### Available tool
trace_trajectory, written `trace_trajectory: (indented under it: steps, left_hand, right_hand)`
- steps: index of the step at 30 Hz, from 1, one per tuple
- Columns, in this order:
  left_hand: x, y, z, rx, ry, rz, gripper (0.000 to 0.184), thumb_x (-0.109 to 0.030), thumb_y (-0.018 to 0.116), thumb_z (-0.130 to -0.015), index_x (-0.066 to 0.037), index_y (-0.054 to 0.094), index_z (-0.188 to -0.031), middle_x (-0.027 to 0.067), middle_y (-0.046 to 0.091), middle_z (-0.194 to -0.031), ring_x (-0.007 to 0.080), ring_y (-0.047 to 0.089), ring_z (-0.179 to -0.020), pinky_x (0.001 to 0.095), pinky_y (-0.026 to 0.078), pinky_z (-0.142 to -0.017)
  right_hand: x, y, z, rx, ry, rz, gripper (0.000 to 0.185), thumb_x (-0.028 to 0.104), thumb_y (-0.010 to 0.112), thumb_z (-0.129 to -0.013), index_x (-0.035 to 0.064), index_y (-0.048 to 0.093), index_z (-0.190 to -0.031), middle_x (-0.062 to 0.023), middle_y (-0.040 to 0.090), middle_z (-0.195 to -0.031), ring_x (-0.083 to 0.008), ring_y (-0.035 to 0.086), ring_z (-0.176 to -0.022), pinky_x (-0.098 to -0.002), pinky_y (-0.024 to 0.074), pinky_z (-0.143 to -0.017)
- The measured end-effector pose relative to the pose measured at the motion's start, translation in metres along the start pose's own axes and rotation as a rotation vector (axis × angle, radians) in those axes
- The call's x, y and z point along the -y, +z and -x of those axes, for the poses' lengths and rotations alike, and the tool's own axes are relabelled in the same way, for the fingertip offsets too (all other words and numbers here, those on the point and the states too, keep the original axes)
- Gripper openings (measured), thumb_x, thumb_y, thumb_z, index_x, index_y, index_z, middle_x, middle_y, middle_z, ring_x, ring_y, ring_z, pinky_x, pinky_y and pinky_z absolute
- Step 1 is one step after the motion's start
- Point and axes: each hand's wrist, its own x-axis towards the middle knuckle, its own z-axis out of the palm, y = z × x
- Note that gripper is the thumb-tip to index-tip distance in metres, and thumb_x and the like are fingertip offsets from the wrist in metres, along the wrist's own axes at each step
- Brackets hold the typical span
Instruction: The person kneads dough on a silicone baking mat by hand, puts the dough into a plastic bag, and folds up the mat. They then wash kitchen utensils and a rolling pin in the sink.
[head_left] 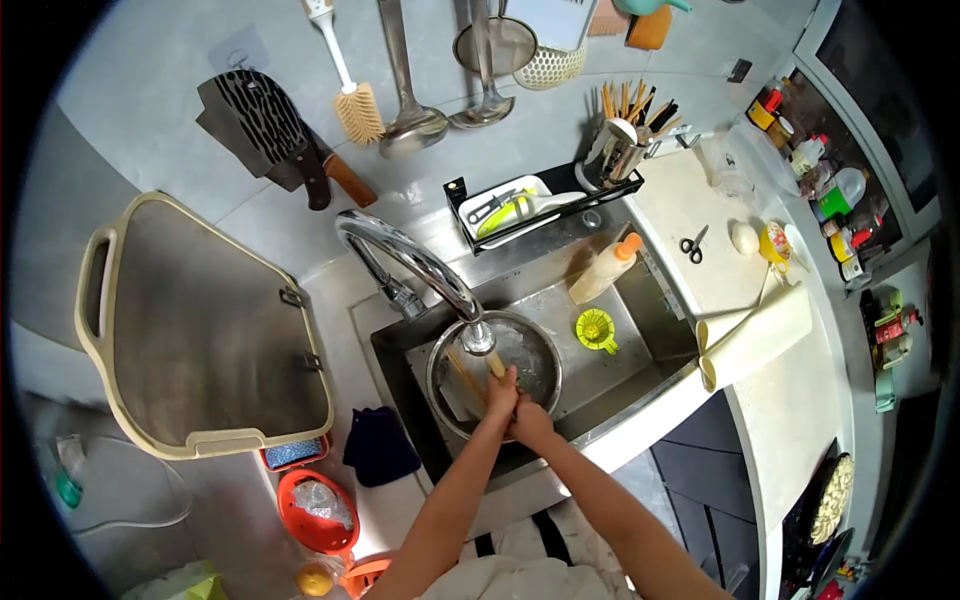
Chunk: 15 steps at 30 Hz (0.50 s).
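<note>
A round metal bowl [548, 350] rests in the sink basin [640, 370], beneath the spout of the chrome faucet [430, 255]. Over its near edge my two hands meet. My left hand [501, 393] is closed around a pale tan stick-like piece [496, 365] whose end points toward the spout; its exact kind is unclear. Pressed close beside it, my right hand [532, 420] has curled fingers, and what they grip is hidden. More thin tan pieces [464, 373] lie at the bowl's left side.
In the basin's right part are a soap bottle [603, 272] and a yellow-green strainer cup [596, 330]. A framed cutting board [200, 330] leans at left, above a red colander [316, 510]. Scissors [694, 245] lie on the right counter. Knives [270, 130] and ladles [410, 120] hang behind.
</note>
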Motion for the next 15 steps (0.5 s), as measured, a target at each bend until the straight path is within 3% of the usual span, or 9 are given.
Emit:
trace_trajectory:
  steps: [1, 3, 4, 7, 8, 10, 13, 14, 15]
  left_hand:
    - [-0.045, -0.022, 0.021, 0.122, -0.081, 0.216, 0.047, -0.039, 0.055, -0.083, 0.0, 0.048, -0.108, 0.0204, 0.06, -0.081, 0.032, 0.061, -0.064, 0.0413, 0.047, -0.057]
    - [-0.029, -0.036, 0.008, 0.195, 0.141, -0.13, 0.047, -0.039, 0.056, -0.082, -0.002, 0.047, -0.11, 0.0221, 0.06, -0.081, 0.0346, 0.061, -0.068, 0.043, 0.046, -0.059]
    - [-0.027, -0.046, 0.003, 0.227, 0.252, -0.302, 0.046, -0.039, 0.057, -0.082, -0.004, 0.046, -0.11, 0.023, 0.06, -0.08, 0.0359, 0.06, -0.07, 0.0438, 0.046, -0.06]
    - [-0.045, -0.078, -0.008, 0.426, 0.419, -0.701, 0.038, -0.038, 0.057, -0.082, -0.009, 0.049, -0.106, 0.0187, 0.061, -0.073, 0.0343, 0.06, -0.068, 0.0437, 0.046, -0.057]
    - [-0.05, -0.085, -0.007, 0.405, 0.575, -0.842, 0.032, -0.034, 0.061, -0.078, -0.01, 0.052, -0.097, 0.014, 0.061, -0.067, 0.0312, 0.061, -0.066, 0.0426, 0.046, -0.052]
    - [-0.055, -0.085, -0.01, 0.461, 0.684, -0.95, 0.027, -0.031, 0.063, -0.074, -0.011, 0.053, -0.091, 0.0124, 0.06, -0.066, 0.0304, 0.061, -0.064, 0.042, 0.047, -0.052]
    - [-0.069, -0.096, -0.015, 0.407, 0.884, -0.964, 0.024, -0.026, 0.064, -0.069, -0.011, 0.053, -0.083, 0.009, 0.059, -0.066, 0.0286, 0.06, -0.063, 0.0406, 0.047, -0.053]
    - [-0.073, -0.103, -0.017, 0.366, 0.952, -0.942, 0.023, -0.025, 0.065, -0.067, -0.011, 0.053, -0.081, 0.0078, 0.058, -0.067, 0.028, 0.06, -0.063, 0.04, 0.047, -0.054]
    - [-0.069, -0.113, -0.024, 0.338, 0.936, -0.972, 0.024, -0.025, 0.066, -0.067, -0.011, 0.053, -0.081, 0.0067, 0.058, -0.069, 0.0275, 0.06, -0.066, 0.0403, 0.047, -0.056]
  right_hand:
    - [-0.006, 0.001, -0.001, 0.093, -0.128, -0.112, 0.043, 0.021, 0.061, -0.075, -0.003, 0.047, -0.107, -0.025, 0.058, -0.094, -0.0415, 0.057, -0.083, -0.0439, 0.0474, -0.071]
    - [-0.02, 0.0, -0.004, 0.285, -0.387, -0.317, 0.052, 0.015, 0.065, -0.071, -0.0038, 0.044, -0.115, -0.0238, 0.056, -0.103, -0.0397, 0.054, -0.095, -0.0418, 0.0455, -0.08]
    - [-0.021, 0.003, -0.012, 0.207, -0.236, -0.356, 0.054, 0.005, 0.062, -0.067, -0.0028, 0.043, -0.118, -0.0209, 0.053, -0.111, -0.0356, 0.05, -0.104, -0.0397, 0.0406, -0.09]
    - [-0.001, -0.028, -0.022, -0.557, -0.237, 0.103, 0.052, 0.013, 0.061, -0.069, 0.0019, 0.047, -0.118, -0.0237, 0.049, -0.116, -0.0319, 0.049, -0.11, -0.0393, 0.0373, -0.094]
    - [0.004, -0.038, -0.029, -0.587, -0.384, 0.301, 0.047, 0.013, 0.059, -0.07, 0.0027, 0.05, -0.114, -0.0222, 0.052, -0.112, -0.0312, 0.051, -0.106, -0.0391, 0.0394, -0.091]
    - [0.009, -0.052, -0.04, -0.634, -0.679, 0.703, 0.037, 0.013, 0.055, -0.071, 0.0042, 0.055, -0.107, -0.0193, 0.057, -0.104, -0.0299, 0.057, -0.099, -0.0387, 0.0437, -0.085]
    - [0.006, -0.046, -0.056, -0.099, -0.421, 0.67, 0.025, 0.021, 0.062, -0.067, 0.0077, 0.059, -0.088, -0.0108, 0.063, -0.085, -0.0271, 0.062, -0.08, -0.0357, 0.0488, -0.068]
    - [-0.002, -0.044, -0.058, -0.142, -0.384, 0.643, 0.018, 0.025, 0.064, -0.069, 0.0109, 0.058, -0.078, -0.0057, 0.064, -0.073, -0.0251, 0.063, -0.068, -0.0379, 0.0487, -0.061]
    - [-0.008, -0.049, -0.056, -0.093, -0.338, 0.642, 0.02, 0.027, 0.064, -0.07, 0.0108, 0.058, -0.079, -0.0063, 0.064, -0.073, -0.0254, 0.063, -0.069, -0.0383, 0.0488, -0.06]
